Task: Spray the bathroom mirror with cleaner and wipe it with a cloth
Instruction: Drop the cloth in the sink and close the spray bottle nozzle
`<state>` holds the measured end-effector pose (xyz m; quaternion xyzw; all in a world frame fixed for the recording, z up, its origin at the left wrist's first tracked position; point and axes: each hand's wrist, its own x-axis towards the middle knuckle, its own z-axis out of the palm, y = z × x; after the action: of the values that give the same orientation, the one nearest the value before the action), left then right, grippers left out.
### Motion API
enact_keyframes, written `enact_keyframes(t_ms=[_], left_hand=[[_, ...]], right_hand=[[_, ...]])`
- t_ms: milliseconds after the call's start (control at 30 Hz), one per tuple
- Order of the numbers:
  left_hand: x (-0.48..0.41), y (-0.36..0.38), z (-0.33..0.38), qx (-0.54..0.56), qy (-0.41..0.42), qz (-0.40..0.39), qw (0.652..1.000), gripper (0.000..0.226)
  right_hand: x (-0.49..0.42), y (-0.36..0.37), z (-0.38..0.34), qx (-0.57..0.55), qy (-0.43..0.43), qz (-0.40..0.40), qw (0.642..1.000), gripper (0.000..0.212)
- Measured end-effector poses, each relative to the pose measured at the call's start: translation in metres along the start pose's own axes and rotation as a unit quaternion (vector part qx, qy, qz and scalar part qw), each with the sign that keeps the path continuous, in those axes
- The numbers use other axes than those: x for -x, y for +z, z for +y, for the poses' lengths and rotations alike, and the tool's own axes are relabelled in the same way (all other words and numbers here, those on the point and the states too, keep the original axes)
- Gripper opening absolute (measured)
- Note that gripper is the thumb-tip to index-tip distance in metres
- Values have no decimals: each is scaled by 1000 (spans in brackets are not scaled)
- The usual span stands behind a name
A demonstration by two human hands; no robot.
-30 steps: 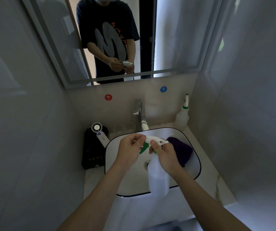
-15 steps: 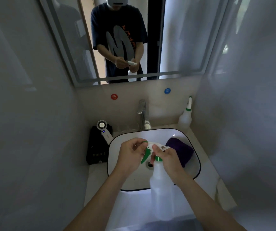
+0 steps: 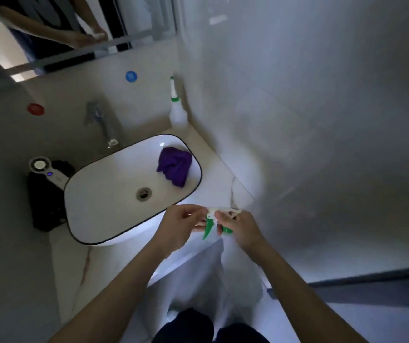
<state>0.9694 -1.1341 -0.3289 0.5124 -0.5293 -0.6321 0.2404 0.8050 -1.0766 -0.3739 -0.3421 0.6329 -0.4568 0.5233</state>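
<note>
Spray bottle (image 3: 241, 273) gripped at its nozzle head by both hands (image 3: 213, 227).

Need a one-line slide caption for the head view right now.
Both hands grip the spray bottle's green-triggered head beside the sink; purple cloth waits in the basin.

Wall markers above the basin; no wording is legible.
A blue round sticker (image 3: 131, 76) and a red round sticker (image 3: 35, 109) sit on the wall, far above the fingers (image 3: 219, 215); the characters on them are too blurred to read.
</note>
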Motion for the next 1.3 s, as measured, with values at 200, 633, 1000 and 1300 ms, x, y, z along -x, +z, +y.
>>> enact_keyframes(t_ms=[200,633,1000,1300], left_hand=[[9,94,-30,-53,30,-72,996,15],[28,120,-208,-87,-168,-95,977,34],[50,74,-347,-219,-258,-204,919,51],[-4,73,-371,-294,-216,-327,872,124]], right_hand=[[57,-85,45,-11,15,51,999,35],[83,-81,170,-21,179,188,965,31],[59,-27,271,-98,278,207,933,36],[-1,-31,289,-348,276,357,822,17]])
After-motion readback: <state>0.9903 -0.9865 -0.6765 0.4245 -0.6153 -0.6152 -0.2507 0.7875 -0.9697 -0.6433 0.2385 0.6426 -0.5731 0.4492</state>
